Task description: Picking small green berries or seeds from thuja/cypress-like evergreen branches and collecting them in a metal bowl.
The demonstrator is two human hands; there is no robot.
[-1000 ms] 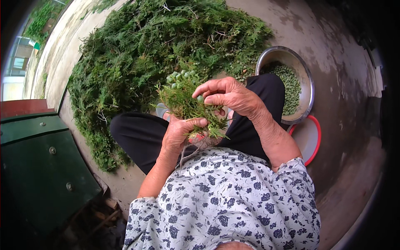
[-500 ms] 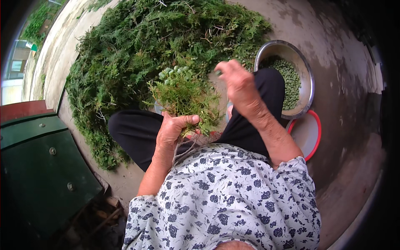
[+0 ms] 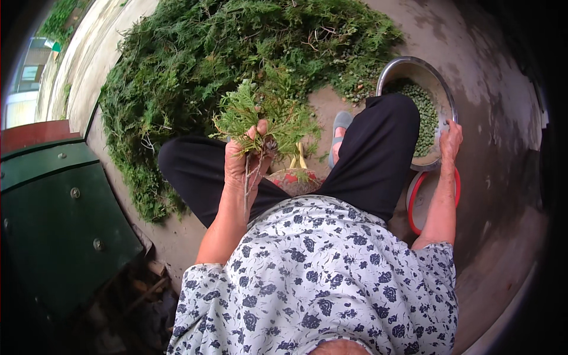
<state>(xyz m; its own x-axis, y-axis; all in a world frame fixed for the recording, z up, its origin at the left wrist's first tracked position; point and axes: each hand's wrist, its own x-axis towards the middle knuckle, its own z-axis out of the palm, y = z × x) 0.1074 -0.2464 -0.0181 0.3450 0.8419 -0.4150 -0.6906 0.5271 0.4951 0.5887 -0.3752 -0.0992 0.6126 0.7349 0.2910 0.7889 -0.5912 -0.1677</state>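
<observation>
My left hand is closed around the woody stems of a leafy evergreen sprig, its flat green sprays standing above my fingers. A small dark brown cone shows beside them. Off to the right, my right hand is at the right rim of a wide metal bowl. Its fingers look parted and bent toward the inside, and nothing shows in them. Many small green cones lie in the bowl. My right knee hides the bowl's left part.
A large heap of cut evergreen branches covers the ground ahead. A red-rimmed basin sits partly under the bowl and my right forearm. At left stands a dark green panelled box. My grey shoe rests between my knees.
My right hand has moved right and back from near the sprig to the bowl's rim; the green piece in its fingers no longer shows. My left hand has raised and turned the sprig.
</observation>
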